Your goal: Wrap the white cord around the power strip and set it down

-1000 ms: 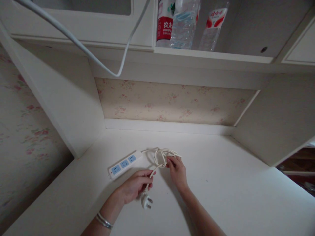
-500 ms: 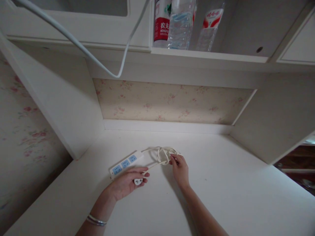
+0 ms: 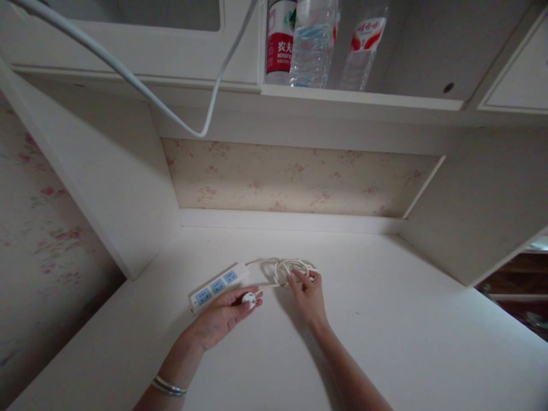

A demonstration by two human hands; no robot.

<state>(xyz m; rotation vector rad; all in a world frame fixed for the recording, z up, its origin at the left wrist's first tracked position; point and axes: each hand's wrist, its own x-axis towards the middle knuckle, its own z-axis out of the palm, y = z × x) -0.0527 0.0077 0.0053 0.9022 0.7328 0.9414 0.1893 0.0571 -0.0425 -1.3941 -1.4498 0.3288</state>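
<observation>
My left hand [image 3: 229, 308] has its fingers closed round a white plug [image 3: 249, 299], whose face points up toward me. Just beyond that hand lies a white power strip [image 3: 219, 287] with three blue sockets, slanted on the desk. From the strip a cream cord [image 3: 262, 260] runs right into a loose coil [image 3: 280, 266], and another stretch of it leads back to the plug. At the coil's near right side, my right hand [image 3: 309, 291] grips the loops with thumb and fingers. Part of the cord is hidden behind those fingers.
A white desktop [image 3: 385, 331] spreads under both hands, bounded by side panels and a back rail [image 3: 291, 219]. Overhead, a pale bent cable or tube [image 3: 171, 117] hangs at upper left. Plastic bottles [image 3: 314, 48] stand on the shelf above.
My left hand has turned the plug and raised it slightly toward the coil. My right hand's fingers have shifted and spread over the loops, which now lie rounder.
</observation>
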